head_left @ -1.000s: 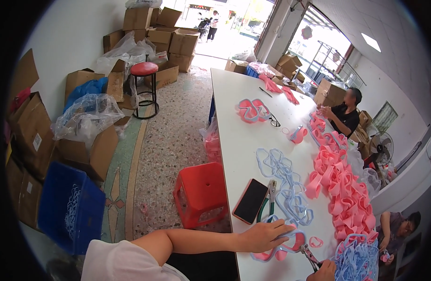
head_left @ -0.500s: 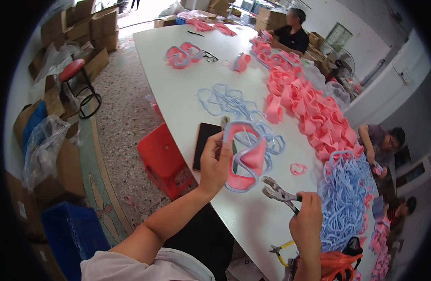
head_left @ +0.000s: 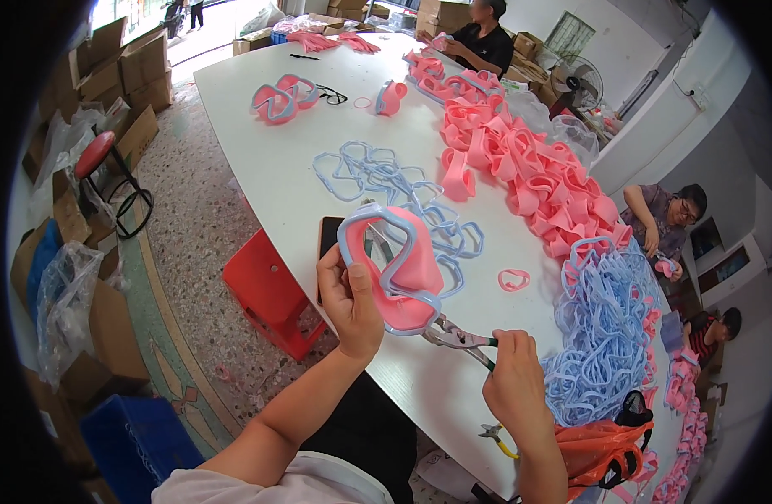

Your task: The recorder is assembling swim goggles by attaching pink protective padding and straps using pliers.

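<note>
The left hand (head_left: 350, 304) grips a pink-and-blue mask (head_left: 394, 269) raised above the desk (head_left: 285, 160), so the pliers (head_left: 457, 338) clenched in the right hand (head_left: 513, 391) apparently reach its lower rim.

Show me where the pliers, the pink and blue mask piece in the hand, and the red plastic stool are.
pliers (head_left: 453, 336), head view, on the metal jaws part.
pink and blue mask piece (head_left: 403, 273), head view, on its pink skirt.
red plastic stool (head_left: 264, 286), head view, on its seat top.
</note>
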Demonstrator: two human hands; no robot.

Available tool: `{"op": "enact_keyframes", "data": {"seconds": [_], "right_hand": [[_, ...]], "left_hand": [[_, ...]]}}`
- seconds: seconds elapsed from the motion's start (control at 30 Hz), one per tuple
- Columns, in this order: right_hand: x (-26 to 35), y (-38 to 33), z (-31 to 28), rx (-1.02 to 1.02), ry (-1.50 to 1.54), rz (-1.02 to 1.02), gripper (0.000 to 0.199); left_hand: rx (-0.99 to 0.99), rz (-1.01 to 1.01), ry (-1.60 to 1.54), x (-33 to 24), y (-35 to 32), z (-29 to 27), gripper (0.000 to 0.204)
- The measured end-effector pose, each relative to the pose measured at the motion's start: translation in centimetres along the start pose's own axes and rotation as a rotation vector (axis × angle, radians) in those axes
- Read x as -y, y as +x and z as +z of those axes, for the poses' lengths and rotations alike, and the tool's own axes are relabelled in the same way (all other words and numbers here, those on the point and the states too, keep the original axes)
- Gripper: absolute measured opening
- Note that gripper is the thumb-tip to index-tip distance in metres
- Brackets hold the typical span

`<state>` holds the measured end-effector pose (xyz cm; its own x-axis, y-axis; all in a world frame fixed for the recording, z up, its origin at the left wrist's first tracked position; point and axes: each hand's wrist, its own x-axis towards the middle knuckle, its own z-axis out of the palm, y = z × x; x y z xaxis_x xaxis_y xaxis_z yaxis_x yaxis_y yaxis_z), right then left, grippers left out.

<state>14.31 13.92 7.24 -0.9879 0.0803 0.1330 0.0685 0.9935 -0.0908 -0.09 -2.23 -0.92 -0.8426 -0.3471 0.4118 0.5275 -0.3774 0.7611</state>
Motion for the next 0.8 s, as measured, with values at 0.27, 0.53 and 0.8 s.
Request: {"op": "enact_keyframes", "data": {"seconds": [0.27, 0.53, 0.8], "right_hand": [[-0.3, 0.4, 0.5, 0.011, 0.006, 0.047, 0.027], [0.0, 0.2, 1.8, -0.085, -0.151, 0.092, 0.017], [0.3, 0.2, 1.1, -0.158, -0.113, 0.085, 0.022]], "left_hand": [[-0.037, 0.054, -0.004, 0.1, -0.3, 0.5, 0.04], [-0.039, 0.073, 0.009, 0.0, -0.6, 0.7, 0.042], [-0.021, 0.065, 0.056, 0.1, -1.0, 0.6, 0.043]]}}
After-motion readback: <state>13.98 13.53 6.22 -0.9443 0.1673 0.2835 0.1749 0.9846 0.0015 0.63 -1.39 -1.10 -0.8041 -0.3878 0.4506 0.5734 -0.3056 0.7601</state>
